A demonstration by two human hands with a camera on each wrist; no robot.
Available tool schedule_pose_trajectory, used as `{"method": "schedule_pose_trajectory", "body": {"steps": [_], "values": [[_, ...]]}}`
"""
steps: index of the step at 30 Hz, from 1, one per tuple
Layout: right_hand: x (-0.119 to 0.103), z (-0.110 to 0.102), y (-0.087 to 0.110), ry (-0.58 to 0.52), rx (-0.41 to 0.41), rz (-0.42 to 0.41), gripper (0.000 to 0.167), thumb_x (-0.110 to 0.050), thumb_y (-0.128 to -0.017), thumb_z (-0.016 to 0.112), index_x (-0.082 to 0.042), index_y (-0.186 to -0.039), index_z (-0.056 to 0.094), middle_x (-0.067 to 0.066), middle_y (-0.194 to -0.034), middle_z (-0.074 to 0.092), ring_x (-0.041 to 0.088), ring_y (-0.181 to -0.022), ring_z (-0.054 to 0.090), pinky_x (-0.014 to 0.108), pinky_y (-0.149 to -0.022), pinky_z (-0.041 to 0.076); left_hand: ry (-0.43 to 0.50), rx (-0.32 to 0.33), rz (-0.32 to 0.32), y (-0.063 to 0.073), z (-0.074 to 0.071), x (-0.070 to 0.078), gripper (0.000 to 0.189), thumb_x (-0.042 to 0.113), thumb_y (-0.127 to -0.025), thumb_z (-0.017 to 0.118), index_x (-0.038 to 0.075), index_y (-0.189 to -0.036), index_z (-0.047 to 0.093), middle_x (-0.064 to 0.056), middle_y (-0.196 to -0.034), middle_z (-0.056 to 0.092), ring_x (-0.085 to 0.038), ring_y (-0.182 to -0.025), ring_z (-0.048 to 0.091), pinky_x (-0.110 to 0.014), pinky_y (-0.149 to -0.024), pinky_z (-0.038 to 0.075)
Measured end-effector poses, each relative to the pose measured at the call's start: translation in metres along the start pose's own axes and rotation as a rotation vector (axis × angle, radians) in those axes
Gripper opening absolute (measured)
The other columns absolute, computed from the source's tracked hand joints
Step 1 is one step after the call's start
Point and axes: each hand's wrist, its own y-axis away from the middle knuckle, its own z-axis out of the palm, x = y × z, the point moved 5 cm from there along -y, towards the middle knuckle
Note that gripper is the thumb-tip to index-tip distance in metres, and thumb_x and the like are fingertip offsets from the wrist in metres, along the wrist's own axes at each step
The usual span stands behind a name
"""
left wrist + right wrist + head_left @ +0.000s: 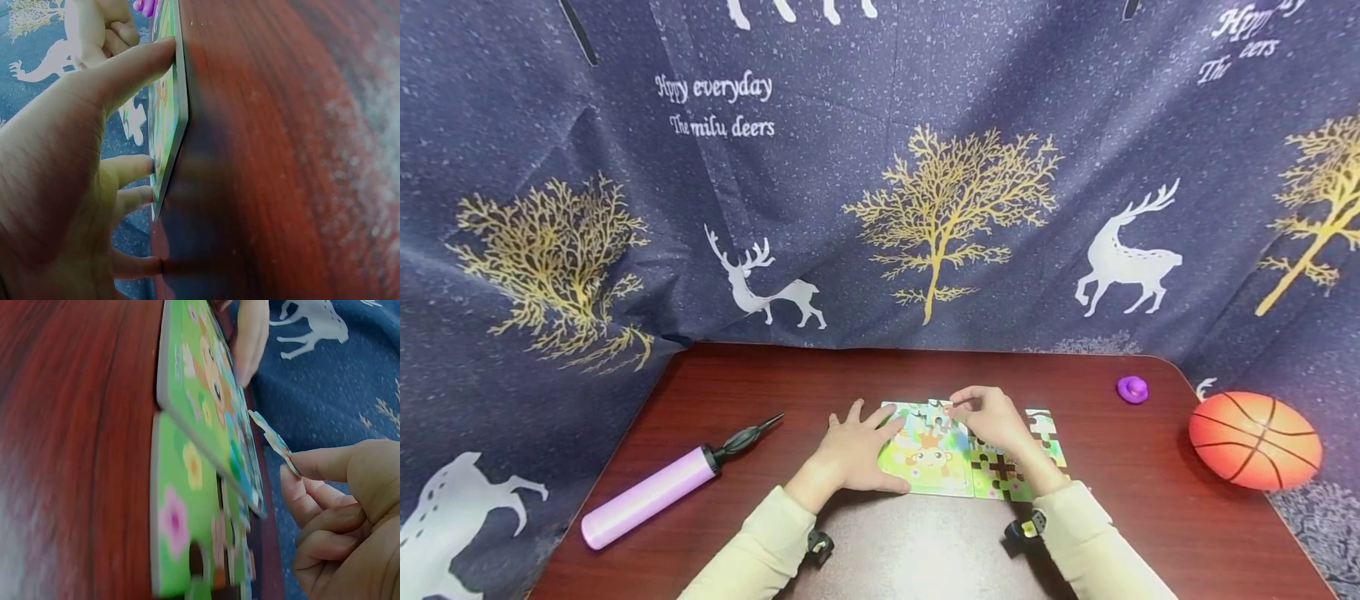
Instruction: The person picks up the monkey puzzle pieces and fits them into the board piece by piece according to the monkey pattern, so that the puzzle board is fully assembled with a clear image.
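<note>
A jigsaw puzzle board [928, 477] with a cartoon animal lies flat on the table. My left hand [855, 452] rests along its left side with fingers spread; in the left wrist view the thumb [140, 65] presses on the board's edge. Over the board's upper right part, my right hand [996, 419] pinches a small jigsaw piece [275, 442] between thumb and index finger, tilted and raised above the picture. A second green puzzle section [181, 456] with flowers and dark gaps sits against the board's right side, partly hidden by the right forearm in the head view.
Joined puzzle pieces [1043, 427] lie right of the right hand. A pink hand pump [651, 497] lies at the left. Toward the back right is a small purple hat-shaped object [1132, 389], with an orange basketball [1255, 440] at the right edge. A patterned cloth [820, 167] hangs behind the table.
</note>
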Motion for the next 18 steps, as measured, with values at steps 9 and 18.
{"method": "schedule_pose_trajectory", "body": {"steps": [9,18], "values": [[-0.008,0.019,-0.009,-0.015,-0.043,0.034,0.02,-0.007,-0.092,0.07,-0.007,-0.111,0.076,0.002,-0.091,0.076,0.019,-0.085,0.068,0.038,-0.078,0.053,-0.019,0.006,-0.002,-0.002,0.004,-0.002,0.109,0.09,-0.074,0.061,0.032,-0.163,0.038,0.004,-0.167,0.032,-0.05,-0.149,0.028,-0.078,-0.101,0.035],[-0.012,0.026,-0.01,-0.031,-0.051,0.067,0.017,-0.014,-0.093,0.074,-0.006,-0.108,0.077,0.003,-0.089,0.076,0.019,-0.081,0.067,0.036,-0.073,0.051,-0.012,0.0,-0.008,-0.001,0.004,-0.002,0.108,0.089,-0.074,0.062,0.031,-0.162,0.039,0.004,-0.167,0.032,-0.049,-0.15,0.027,-0.079,-0.102,0.034]]}}
